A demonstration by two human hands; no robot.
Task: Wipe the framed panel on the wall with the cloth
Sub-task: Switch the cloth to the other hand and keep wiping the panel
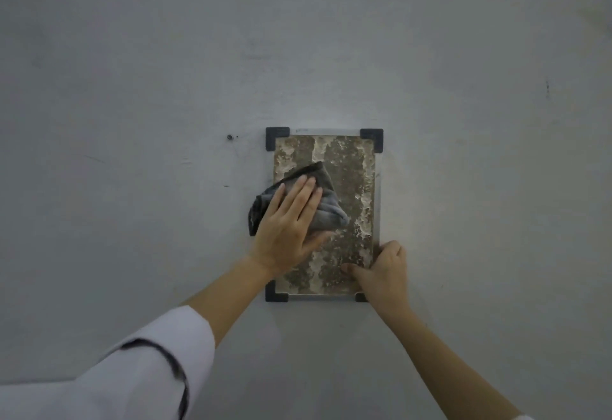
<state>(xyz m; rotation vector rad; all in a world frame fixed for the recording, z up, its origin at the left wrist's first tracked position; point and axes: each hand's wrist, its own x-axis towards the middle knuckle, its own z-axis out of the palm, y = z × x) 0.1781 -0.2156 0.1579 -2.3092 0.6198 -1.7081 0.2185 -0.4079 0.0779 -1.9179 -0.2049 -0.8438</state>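
Closest to us was our left sleeve (pixel 132 370), white with a thin dark line of trim curving across it, ending short of the wrist so that the forearm was bare. Our right forearm rose from the lower right, bare too, with a sliver of white cuff at the bottom edge.

Beyond the arms, the framed panel (pixel 347 161) hung upright on the grey wall (pixel 132 88), a little right of the middle of our view. Its face was mottled brown with pale, crusty blotches running in rough vertical streaks. Black corner pieces (pixel 277 137) capped the frame, and our right hand covered most of the lower right one.

Our left hand (pixel 284 221) lay flat on the cloth (pixel 328 204), fingers straight and close together, pressing it against the left middle of the panel, with the thumb along the cloth's lower edge. That cloth was dark grey and crumpled, and its left part spilled past the frame's left edge onto the wall.

Our right hand (pixel 384 270) gripped the panel at its lower right corner, fingers curled at the right edge and the thumb lying across the face, pointing left.

Left of the top left corner piece, a small dark mark (pixel 229 137) sat on the wall. We could not tell whether it was a hole or a screw.
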